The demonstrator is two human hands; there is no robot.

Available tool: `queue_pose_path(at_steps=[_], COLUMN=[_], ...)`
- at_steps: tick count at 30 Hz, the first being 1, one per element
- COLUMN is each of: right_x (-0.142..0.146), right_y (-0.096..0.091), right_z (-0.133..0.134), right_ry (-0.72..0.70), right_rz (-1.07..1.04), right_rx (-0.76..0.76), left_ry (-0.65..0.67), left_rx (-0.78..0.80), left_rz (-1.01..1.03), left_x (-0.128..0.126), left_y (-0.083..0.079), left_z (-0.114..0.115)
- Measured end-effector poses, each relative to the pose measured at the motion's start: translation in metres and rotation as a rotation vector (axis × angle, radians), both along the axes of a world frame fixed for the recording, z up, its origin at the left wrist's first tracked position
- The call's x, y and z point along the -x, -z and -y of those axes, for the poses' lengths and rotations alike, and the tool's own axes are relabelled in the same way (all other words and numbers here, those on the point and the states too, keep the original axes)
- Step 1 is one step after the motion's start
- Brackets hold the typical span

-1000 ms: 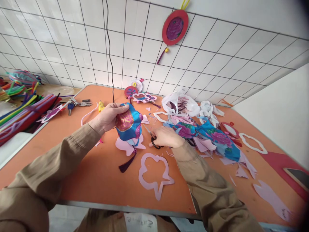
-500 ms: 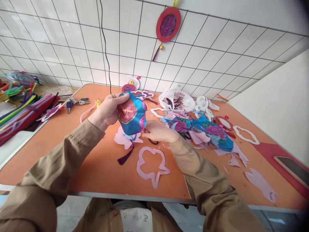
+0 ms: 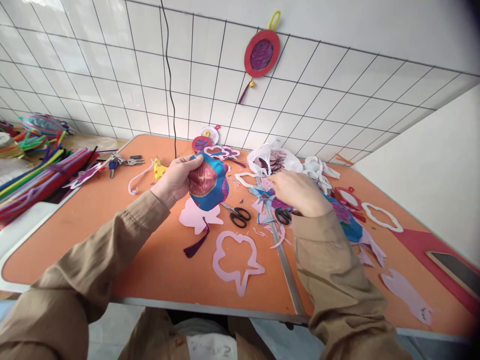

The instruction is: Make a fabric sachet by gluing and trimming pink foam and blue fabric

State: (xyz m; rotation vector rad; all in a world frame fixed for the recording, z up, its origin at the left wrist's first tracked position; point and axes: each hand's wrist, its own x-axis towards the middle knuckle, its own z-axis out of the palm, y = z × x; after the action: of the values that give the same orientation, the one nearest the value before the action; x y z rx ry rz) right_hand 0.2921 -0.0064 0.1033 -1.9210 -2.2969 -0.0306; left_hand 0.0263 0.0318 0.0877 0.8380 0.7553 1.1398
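Note:
My left hand (image 3: 176, 175) is closed on the edge of a blue patterned fabric piece (image 3: 208, 185) with an orange and pink motif and a wavy outline, held above the table. Over the heap of scraps is my right hand (image 3: 296, 190), its fingers bent together; what they hold, if anything, is hidden. Black-handled scissors (image 3: 240, 217) lie below the fabric, blades partly covered. A pink paper shape (image 3: 197, 216) and a dark purple tassel (image 3: 196, 244) rest near them. Closer to me lies a pink flower-like paper frame (image 3: 216, 260).
A white plastic bag (image 3: 288, 157) and blue floral fabric (image 3: 350, 225) sit by the scraps. Keys (image 3: 127, 161), a yellow glue gun (image 3: 159, 170) and pipe cleaners (image 3: 48, 175) are at left. A phone (image 3: 455, 272) lies at right. A round red ornament (image 3: 247, 55) hangs on the wall.
My right hand has left the fabric's lower edge and moved right, over the scraps. The scissors are now uncovered. My left hand still holds the fabric.

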Motion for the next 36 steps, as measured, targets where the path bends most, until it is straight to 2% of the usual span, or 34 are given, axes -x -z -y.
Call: queue_pose_path(at_steps=[2,5,8,10,12,15,18,21,25,29,32,36], right_x=[0.003,0.033,0.064,0.072,0.069,0.059,0.057,0.064,0.073,0.077,0.078,0.079], right_y=[-0.002,0.011,0.031,0.04,0.043,0.042,0.037,0.035,0.037,0.039,0.041,0.045], right_z=[0.004,0.002,-0.005,-0.009,-0.011,-0.011,-0.007,-0.002,0.004,0.006,0.006,0.003], right_ry=[-0.008,-0.268,-0.422,-0.4,-0.334,-0.297,-0.335,-0.343,-0.294,-0.262,-0.281,-0.315], right_rz=[-0.125,-0.781,-1.216,-1.402,-1.494,-1.466,-1.346,-1.244,-1.129,-1.091,-1.076,-1.022], right_rx=[-0.029,0.147,0.276,0.343,0.346,0.3,0.307,0.338,0.317,0.277,0.288,0.284], left_ry=[0.013,0.054,0.074,0.084,0.102,0.158,0.286,0.361,0.429,0.342,0.308,0.258], left_rx=[-0.017,-0.07,-0.106,-0.112,-0.103,-0.043,-0.01,-0.148,-0.356,-0.31,-0.26,-0.241], left_rz=[0.035,0.107,0.152,0.158,0.149,0.091,-0.074,-0.219,-0.323,-0.361,-0.464,-0.468], left_x=[-0.004,-0.011,-0.014,-0.011,-0.004,0.011,0.024,0.028,0.021,0.014,0.018,0.026], left_y=[0.002,0.004,0.008,0.011,0.015,0.021,0.027,0.033,0.039,0.046,0.049,0.05], left_z=[0.003,0.01,0.016,0.019,0.021,0.021,0.021,0.024,0.031,0.034,0.032,0.028])
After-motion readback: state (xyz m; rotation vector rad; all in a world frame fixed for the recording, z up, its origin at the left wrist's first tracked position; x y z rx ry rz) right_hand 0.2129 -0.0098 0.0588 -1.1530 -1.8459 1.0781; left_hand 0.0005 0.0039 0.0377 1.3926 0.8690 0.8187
